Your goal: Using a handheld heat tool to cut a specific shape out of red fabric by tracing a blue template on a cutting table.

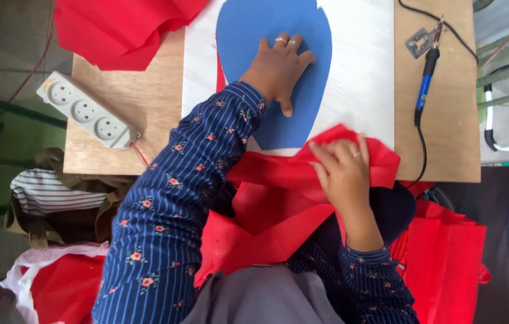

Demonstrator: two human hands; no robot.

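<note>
Blue petal-shaped template (266, 129) lies flat on board; red fabric (278, 192) crumpled.

At the left edge of the wooden table (146, 102) we see a white power strip (86, 111). At the upper right a blue-handled soldering iron (425, 81) lies beside a small metal stand (418, 42). At the lower left we see a striped bag (50, 192) on the floor.

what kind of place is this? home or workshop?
Likely a small craft or sewing workspace, possibly at home. A wooden table holds a blue template, red fabric, a soldering-iron-like tool and a power strip; bags sit on the floor.
</note>
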